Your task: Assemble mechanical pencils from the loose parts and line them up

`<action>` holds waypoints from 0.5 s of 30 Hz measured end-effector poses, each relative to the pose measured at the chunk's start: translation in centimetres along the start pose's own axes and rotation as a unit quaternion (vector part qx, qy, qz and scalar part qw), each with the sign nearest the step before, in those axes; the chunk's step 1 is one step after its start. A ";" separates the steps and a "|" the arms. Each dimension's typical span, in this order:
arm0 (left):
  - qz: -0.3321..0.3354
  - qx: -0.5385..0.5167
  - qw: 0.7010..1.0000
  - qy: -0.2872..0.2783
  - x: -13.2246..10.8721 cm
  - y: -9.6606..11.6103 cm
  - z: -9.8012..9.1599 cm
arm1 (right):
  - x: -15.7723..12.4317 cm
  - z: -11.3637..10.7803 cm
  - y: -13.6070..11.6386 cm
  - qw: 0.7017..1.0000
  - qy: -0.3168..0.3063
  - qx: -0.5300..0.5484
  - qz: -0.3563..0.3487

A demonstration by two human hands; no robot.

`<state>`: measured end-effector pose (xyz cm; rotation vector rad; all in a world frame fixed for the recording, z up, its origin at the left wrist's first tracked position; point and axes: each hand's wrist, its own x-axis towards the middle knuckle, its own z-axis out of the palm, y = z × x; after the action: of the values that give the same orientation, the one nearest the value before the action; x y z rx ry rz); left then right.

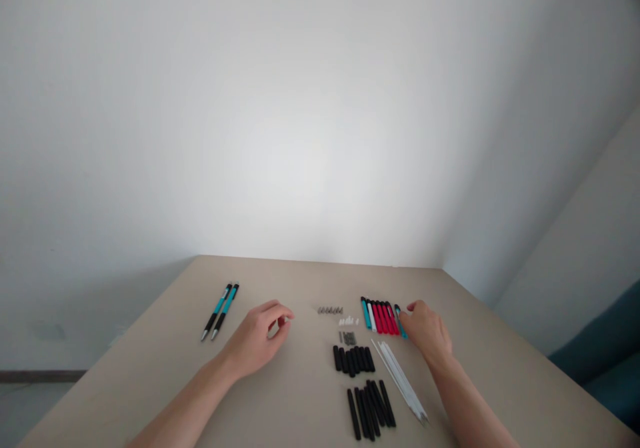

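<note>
My right hand (pixel 427 330) is at the right end of a row of pen barrels, its thumb and fingers closed on a teal pen barrel (pixel 399 320) with a dark end. Just left of it lie several pink barrels (pixel 384 319), a white barrel (pixel 372 316) and another teal barrel (pixel 365 313). My left hand (pixel 260 337) hovers over the middle of the table, fingers curled and thumb close to the forefinger. Nothing shows between them. Two whole pens (pixel 225 311) in teal and black lie side by side to its left.
Between my hands are small springs (pixel 331 311), white plastic bits (pixel 349 321) and small metal pieces (pixel 348 338). Closer in lie short black sleeves (pixel 354 360), longer black tubes (pixel 371 410) and thin white refills (pixel 401 381). The beige table (pixel 295 408) meets a white wall (pixel 320 135).
</note>
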<state>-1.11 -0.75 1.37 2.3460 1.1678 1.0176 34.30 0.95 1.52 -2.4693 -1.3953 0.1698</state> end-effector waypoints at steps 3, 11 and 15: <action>-0.004 -0.018 1.000 -0.016 -0.1 0.0 0.1 | 0.2 0.4 0.2 1.000 -0.010 -0.004 -0.005; -0.005 -0.004 0.999 -0.050 0.0 0.8 -0.1 | 0.2 0.3 -0.1 0.999 0.004 0.010 -0.030; -0.019 -0.006 0.998 -0.060 0.0 1.1 0.4 | -1.2 0.0 -1.9 0.988 0.052 0.074 -0.128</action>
<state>-0.16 -1.41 1.75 2.3307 1.1526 0.8575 32.12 0.86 2.06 -2.1249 -1.5767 0.0824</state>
